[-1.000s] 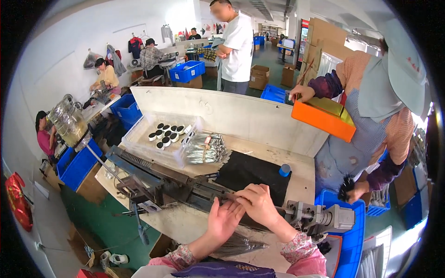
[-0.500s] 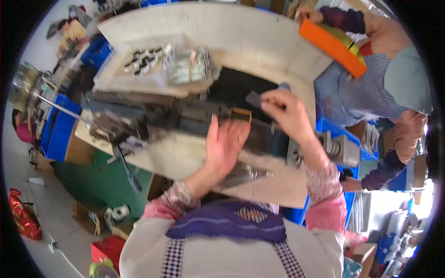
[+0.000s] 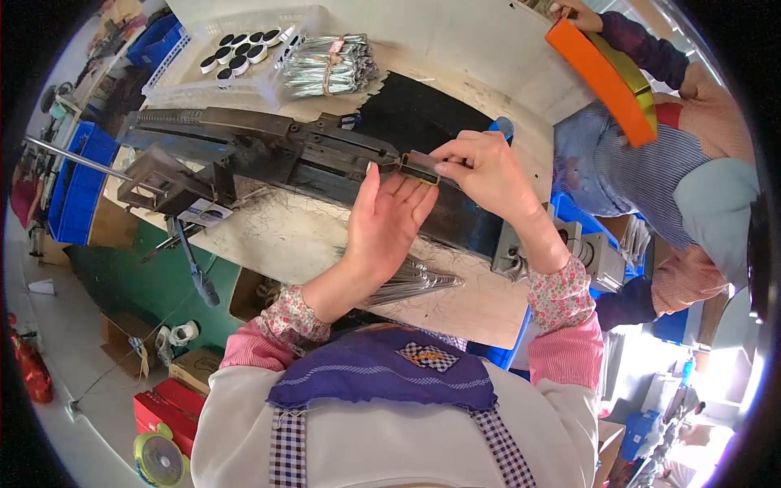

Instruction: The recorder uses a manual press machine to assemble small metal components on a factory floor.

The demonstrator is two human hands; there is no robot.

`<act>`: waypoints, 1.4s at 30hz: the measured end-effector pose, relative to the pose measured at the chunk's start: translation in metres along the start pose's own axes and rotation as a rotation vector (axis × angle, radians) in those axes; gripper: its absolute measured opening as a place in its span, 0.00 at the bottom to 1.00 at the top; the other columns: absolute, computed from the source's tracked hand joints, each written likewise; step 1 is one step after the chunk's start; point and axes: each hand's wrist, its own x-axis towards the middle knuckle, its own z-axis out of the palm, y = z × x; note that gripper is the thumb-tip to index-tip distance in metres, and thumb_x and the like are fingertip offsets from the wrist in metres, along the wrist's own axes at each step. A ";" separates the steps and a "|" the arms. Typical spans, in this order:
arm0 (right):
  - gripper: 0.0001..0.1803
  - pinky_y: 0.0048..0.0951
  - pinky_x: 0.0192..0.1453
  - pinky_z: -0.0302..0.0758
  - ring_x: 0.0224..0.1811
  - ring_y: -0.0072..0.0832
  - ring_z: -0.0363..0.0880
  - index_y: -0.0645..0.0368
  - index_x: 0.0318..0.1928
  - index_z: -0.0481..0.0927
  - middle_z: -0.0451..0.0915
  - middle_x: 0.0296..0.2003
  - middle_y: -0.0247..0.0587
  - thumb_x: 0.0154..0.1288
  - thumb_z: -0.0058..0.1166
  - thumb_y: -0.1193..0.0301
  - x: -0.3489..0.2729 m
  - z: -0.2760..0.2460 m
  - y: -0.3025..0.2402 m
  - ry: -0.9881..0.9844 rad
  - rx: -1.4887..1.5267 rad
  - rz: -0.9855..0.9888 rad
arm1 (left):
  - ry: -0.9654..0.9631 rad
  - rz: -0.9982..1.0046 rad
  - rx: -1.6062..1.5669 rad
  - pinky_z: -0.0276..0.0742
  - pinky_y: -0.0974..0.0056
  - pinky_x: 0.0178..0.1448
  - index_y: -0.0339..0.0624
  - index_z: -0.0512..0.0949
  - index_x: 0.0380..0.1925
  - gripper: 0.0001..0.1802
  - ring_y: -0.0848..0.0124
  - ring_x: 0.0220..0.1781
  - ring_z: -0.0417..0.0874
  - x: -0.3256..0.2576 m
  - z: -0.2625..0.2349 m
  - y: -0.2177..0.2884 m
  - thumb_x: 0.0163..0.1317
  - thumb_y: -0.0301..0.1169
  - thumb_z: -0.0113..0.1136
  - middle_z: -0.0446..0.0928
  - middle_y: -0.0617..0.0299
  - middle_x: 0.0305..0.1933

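My right hand (image 3: 488, 175) pinches a small dark rectangular block (image 3: 422, 163) between thumb and fingertips. It sits at a yellow-edged slot at the end of the dark metal machine (image 3: 342, 154); whether it touches the slot, I cannot make out. My left hand (image 3: 382, 215) lies palm up just below that end, fingers stretched out and nothing in the palm. Beneath the left wrist, a fan of thin metal rods (image 3: 419, 282) rests on the wooden bench (image 3: 480, 305).
Behind the machine are a clear plastic basket (image 3: 268, 89) of black-topped white round pieces and a tied bundle of metal rods (image 3: 329, 65). A black mat (image 3: 423, 110) lies beside them. At right, a co-worker's hand (image 3: 579, 15) holds an orange piece (image 3: 602, 77). A lever (image 3: 195, 268) hangs off the front left.
My right hand has brought the dark block left and down to the machine's end. My left hand stays open near the slot. The whole view has shifted slightly.
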 end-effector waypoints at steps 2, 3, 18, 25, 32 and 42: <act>0.06 0.32 0.45 0.67 0.30 0.35 0.76 0.56 0.32 0.85 0.77 0.24 0.38 0.52 0.59 0.72 0.001 0.000 0.001 0.003 -0.067 -0.051 | -0.034 -0.001 -0.010 0.59 0.60 0.72 0.30 0.62 0.57 0.34 0.62 0.66 0.65 0.002 0.000 0.001 0.70 0.54 0.40 0.65 0.50 0.61; 0.05 0.33 0.47 0.65 0.31 0.34 0.76 0.55 0.32 0.85 0.76 0.24 0.37 0.53 0.59 0.72 0.001 -0.001 -0.001 -0.010 -0.068 -0.055 | -0.034 0.002 -0.008 0.59 0.60 0.72 0.30 0.62 0.57 0.34 0.62 0.66 0.65 0.003 -0.001 0.002 0.70 0.54 0.40 0.65 0.50 0.61; 0.05 0.34 0.39 0.71 0.33 0.37 0.77 0.58 0.32 0.80 0.77 0.26 0.38 0.55 0.57 0.72 -0.008 0.000 -0.015 0.096 -0.130 -0.241 | -0.065 -0.032 0.001 0.60 0.60 0.71 0.29 0.64 0.55 0.34 0.62 0.64 0.67 0.004 -0.006 0.003 0.71 0.53 0.37 0.67 0.50 0.60; 0.15 0.43 0.28 0.76 0.24 0.48 0.80 0.63 0.46 0.74 0.79 0.22 0.51 0.58 0.51 0.72 -0.025 -0.001 -0.041 0.175 -0.276 -0.041 | -0.020 0.021 0.008 0.59 0.58 0.72 0.30 0.67 0.51 0.31 0.61 0.64 0.67 0.002 -0.001 0.003 0.71 0.52 0.38 0.68 0.48 0.59; 0.19 0.44 0.30 0.76 0.26 0.49 0.80 0.69 0.49 0.76 0.79 0.24 0.56 0.57 0.49 0.74 -0.016 0.010 -0.062 -0.179 -0.505 0.047 | -0.057 -0.012 0.035 0.62 0.58 0.69 0.32 0.69 0.49 0.30 0.63 0.58 0.71 0.002 -0.006 0.009 0.71 0.51 0.38 0.72 0.53 0.51; 0.15 0.47 0.33 0.75 0.31 0.55 0.78 0.63 0.43 0.66 0.77 0.29 0.56 0.55 0.50 0.76 -0.065 0.011 -0.042 -0.084 -0.236 0.005 | 0.068 0.014 0.178 0.68 0.63 0.63 0.38 0.72 0.46 0.16 0.69 0.53 0.73 0.000 -0.010 -0.005 0.70 0.40 0.48 0.74 0.61 0.47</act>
